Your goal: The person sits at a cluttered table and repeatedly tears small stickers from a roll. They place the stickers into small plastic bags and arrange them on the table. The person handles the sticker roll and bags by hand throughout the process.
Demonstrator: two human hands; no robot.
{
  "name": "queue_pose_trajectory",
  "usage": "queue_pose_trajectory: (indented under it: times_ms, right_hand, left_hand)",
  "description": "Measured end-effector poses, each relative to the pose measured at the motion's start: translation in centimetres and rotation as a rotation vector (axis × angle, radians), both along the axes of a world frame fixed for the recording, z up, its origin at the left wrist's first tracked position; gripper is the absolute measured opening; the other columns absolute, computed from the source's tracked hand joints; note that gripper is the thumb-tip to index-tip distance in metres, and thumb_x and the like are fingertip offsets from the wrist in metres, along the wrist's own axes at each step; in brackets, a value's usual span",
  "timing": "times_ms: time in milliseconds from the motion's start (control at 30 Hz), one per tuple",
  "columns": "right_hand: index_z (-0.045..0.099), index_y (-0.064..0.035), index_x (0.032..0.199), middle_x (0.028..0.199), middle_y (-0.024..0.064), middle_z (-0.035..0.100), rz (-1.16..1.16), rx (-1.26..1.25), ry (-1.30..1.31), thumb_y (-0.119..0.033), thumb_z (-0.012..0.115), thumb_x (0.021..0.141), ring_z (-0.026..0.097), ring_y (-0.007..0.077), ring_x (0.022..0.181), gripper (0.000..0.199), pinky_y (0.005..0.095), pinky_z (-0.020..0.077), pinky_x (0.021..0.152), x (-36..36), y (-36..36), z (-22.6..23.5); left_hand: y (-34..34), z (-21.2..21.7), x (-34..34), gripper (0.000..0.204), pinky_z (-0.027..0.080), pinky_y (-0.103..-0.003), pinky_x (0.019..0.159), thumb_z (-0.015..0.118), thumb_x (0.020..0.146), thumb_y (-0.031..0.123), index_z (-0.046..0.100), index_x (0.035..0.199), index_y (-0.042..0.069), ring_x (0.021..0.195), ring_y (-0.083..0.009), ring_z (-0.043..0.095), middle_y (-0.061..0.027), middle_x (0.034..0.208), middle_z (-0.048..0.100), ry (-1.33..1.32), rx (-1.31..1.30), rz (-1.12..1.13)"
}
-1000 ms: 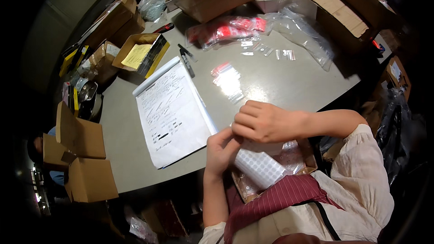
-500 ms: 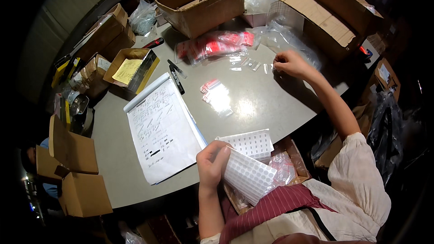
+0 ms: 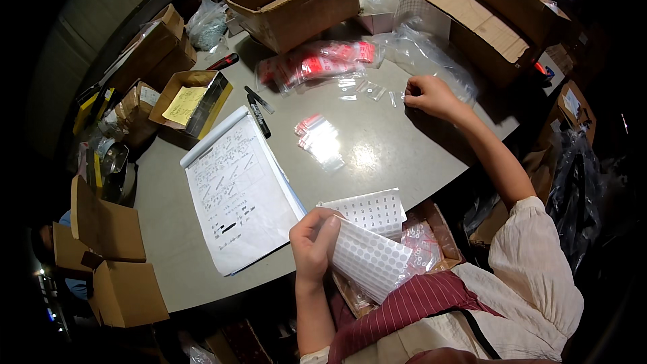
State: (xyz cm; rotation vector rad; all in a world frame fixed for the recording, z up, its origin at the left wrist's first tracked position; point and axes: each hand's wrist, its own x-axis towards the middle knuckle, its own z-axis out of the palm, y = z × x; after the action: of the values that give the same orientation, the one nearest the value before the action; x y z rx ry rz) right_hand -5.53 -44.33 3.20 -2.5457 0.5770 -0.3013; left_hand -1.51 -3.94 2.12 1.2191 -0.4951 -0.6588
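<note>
Two hands at work over a grey rounded table (image 3: 377,148): left hand (image 3: 313,243) at the near edge, fingers curled around a white sheet of small round stickers (image 3: 371,259), bent over and held just above a second white sticker sheet printed with small dark marks (image 3: 371,210). Right hand (image 3: 430,96) stretched far across the table, loosely closed, fingertips down beside a few tiny clear plastic bags (image 3: 367,89); cannot tell whether anything is pinched inside it. Near the middle of the table, a small stack of clear zip bags with red tops (image 3: 318,138), lying apart from both hands. Farther back, a large clear bag full of red-labelled packets (image 3: 317,64), touching the shadow of an open brown cardboard box (image 3: 296,0). To the left, a white handwritten paper pad (image 3: 236,192) with two black markers (image 3: 256,109) just beyond its top corner, and a small open carton holding a yellow note (image 3: 189,101). Below the sticker sheets, a low cardboard tray of red-and-clear packets (image 3: 431,243) at the table's near edge.
</note>
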Motion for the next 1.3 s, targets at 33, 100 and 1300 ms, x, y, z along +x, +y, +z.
queue_pose_trajectory:
  times_ms: [33, 100, 1300]
  right_hand:
    - [0.072, 0.0016, 0.09, 0.085, 0.0196, 0.073, -0.004, -0.022, 0.026, -0.027, 0.071, 0.078, 0.07, 0.0321, 0.077, 0.031, 0.0424, 0.0531, 0.071, 0.0, -0.1, 0.0]
    - [0.072, 0.002, 0.09, 0.086, 0.0201, 0.072, -0.012, -0.064, 0.078, -0.03, 0.075, 0.078, 0.07, 0.0338, 0.078, 0.035, 0.0437, 0.0531, 0.072, 0.2, -0.3, 0.2]
    - [0.065, 0.0009, 0.1, 0.091, 0.0217, 0.07, 0.399, -0.135, 0.077, -0.028, 0.076, 0.089, 0.068, 0.0386, 0.086, 0.033, 0.0475, 0.0517, 0.077, 6.8, 4.3, 5.2]
  left_hand:
    - [0.0, 0.0, 0.0, 0.013, 0.045, -0.024, 0.079, 0.062, 0.096, 0.006, 0.068, 0.094, -0.004, 0.085, -0.0094, 0.059, -0.0024, 0.089, 0.068, -0.003, -0.002, -0.002]
    - [-0.2, 0.1, 0.0, 0.013, 0.045, -0.024, 0.079, 0.062, 0.096, 0.006, 0.068, 0.094, -0.004, 0.085, -0.0093, 0.059, -0.0022, 0.089, 0.067, -0.026, 0.001, 0.025]
    - [-0.4, -0.8, 0.1, 0.012, 0.049, -0.027, 0.08, 0.065, 0.097, 0.006, 0.069, 0.097, -0.005, 0.087, -0.0135, 0.063, -0.0077, 0.091, 0.07, -0.173, 0.093, 0.057]
